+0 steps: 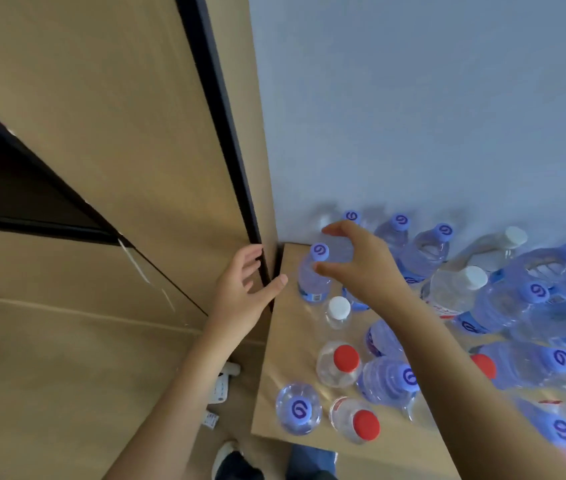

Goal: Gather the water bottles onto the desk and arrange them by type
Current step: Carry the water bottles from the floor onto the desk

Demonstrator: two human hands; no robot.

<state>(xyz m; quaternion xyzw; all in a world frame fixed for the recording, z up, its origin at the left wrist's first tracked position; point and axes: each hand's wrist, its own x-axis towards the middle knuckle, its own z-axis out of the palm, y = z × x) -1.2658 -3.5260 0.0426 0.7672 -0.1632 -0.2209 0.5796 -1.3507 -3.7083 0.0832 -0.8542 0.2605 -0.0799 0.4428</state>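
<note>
Soft, even daylight; glare streaks the desk; far-right bottles blur; wide-angle lens bends the edges.

Tan wood-grain desk; clear bottles, caps purple with white swirl, plain red, plain white.

Honestly you won't read any real words here. The purple caps all carry a white swirl logo, and the bottle labels are too blurry to make out.
</note>
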